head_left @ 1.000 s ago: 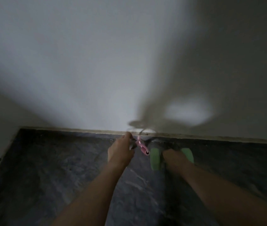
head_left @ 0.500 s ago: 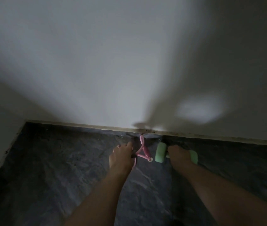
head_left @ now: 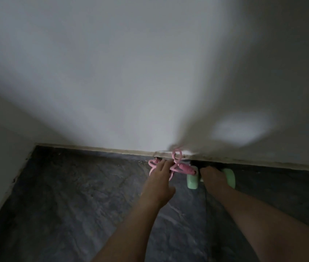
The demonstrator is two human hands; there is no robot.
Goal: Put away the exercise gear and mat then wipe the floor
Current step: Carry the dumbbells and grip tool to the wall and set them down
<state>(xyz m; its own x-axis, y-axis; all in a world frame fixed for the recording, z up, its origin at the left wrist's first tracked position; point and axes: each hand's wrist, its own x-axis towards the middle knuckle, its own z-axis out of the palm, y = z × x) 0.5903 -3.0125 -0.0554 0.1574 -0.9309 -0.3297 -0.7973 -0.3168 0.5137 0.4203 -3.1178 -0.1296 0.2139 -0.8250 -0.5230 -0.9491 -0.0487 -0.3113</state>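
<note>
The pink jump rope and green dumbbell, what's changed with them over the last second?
The left hand has brought the pink jump rope down to the floor by the wall, its fingers now straighter on it. The right hand still grips the green dumbbell beside it.

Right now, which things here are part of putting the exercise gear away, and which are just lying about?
Part of the job:
- pink skipping rope, under the left hand, by the wall
- green dumbbell, gripped by the right hand
- dark floor, to be wiped later

Just lying about:
- small specks of debris near the skirting board
</note>
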